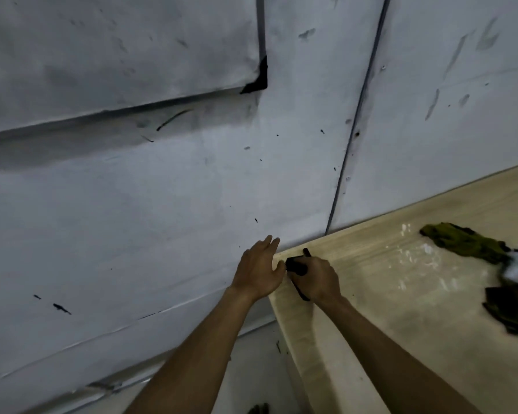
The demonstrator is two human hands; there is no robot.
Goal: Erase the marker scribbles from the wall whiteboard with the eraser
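The wall whiteboard (117,55) fills the upper left, with a black corner piece and faint grey smudges on its surface. My right hand (319,279) is closed around a small black eraser (295,264) at the near left corner of a wooden table (401,309). My left hand (257,270) hovers just left of it, fingers apart and pointing at the wall, thumb almost touching the eraser. A thin dark piece (307,251) lies on the table right behind the eraser.
A green cloth (467,243) and a darker rag (512,309) lie on the table's right side. Dark marker flecks (61,307) dot the grey wall below the board. A vertical seam (350,138) runs down the wall to the table.
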